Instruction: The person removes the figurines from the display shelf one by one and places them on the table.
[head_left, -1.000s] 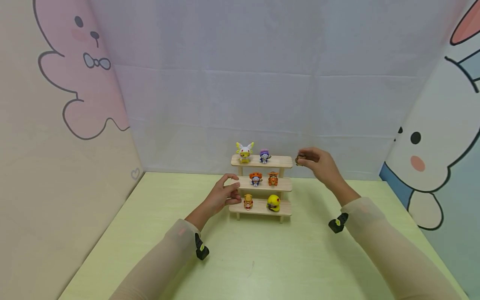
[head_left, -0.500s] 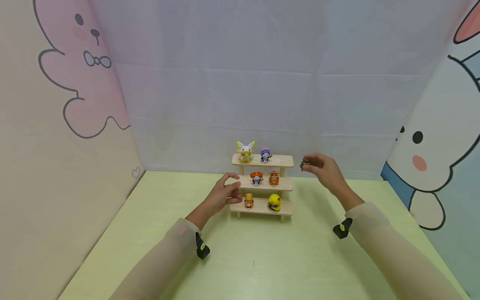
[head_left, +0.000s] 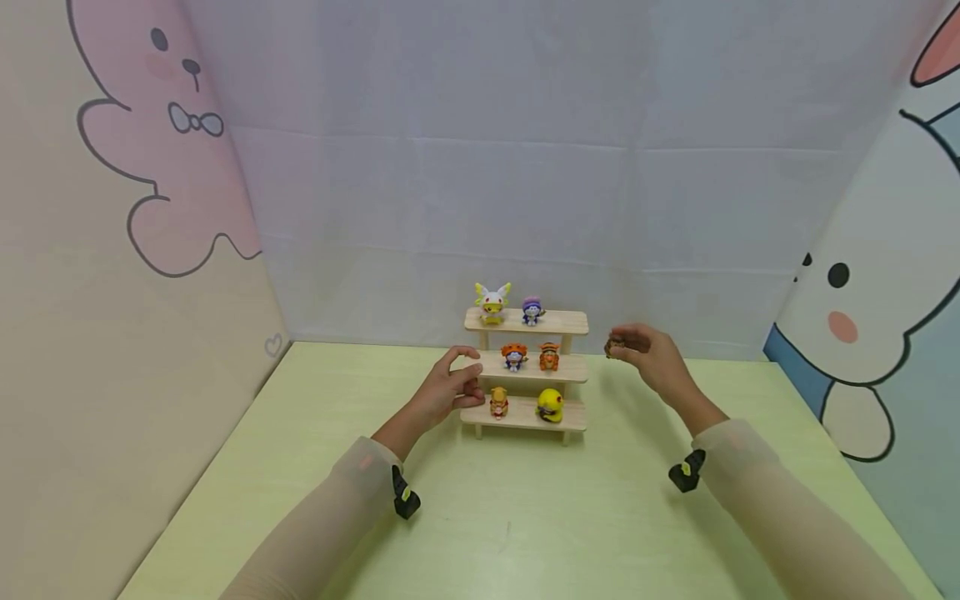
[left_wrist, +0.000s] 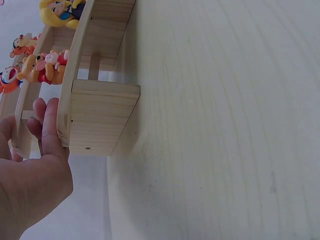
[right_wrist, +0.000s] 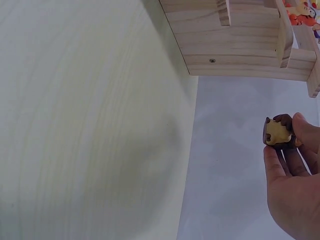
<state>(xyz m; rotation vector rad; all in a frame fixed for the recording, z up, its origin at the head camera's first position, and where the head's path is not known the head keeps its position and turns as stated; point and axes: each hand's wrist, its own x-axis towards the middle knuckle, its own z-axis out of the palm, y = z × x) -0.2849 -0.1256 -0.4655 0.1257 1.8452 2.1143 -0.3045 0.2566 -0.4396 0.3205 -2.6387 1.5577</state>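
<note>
A three-tier wooden display shelf (head_left: 525,367) stands on the table with two small figurines on each tier. My left hand (head_left: 442,392) holds the shelf's left end, fingers curled at the edges of the middle and bottom tiers; in the left wrist view the left hand (left_wrist: 37,170) partly hides those edges. To the right of the shelf, in the air, my right hand (head_left: 654,360) pinches a small brown and tan figurine (head_left: 614,347) between thumb and fingertips. The right wrist view shows the brown figurine (right_wrist: 279,131) in the right hand (right_wrist: 295,185), apart from the shelf; the fingers cover part of it.
On the top tier are a white-eared figurine (head_left: 492,305) and a purple-hatted one (head_left: 532,311). Orange figurines (head_left: 549,357) stand in the middle, and a yellow one (head_left: 551,405) sits on the bottom tier. White cloth (head_left: 450,192) hangs behind the table (head_left: 510,517).
My right hand has moved right and down, away from the shelf's top tier, with the brown figurine still pinched. The left hand stays at the shelf's left end.
</note>
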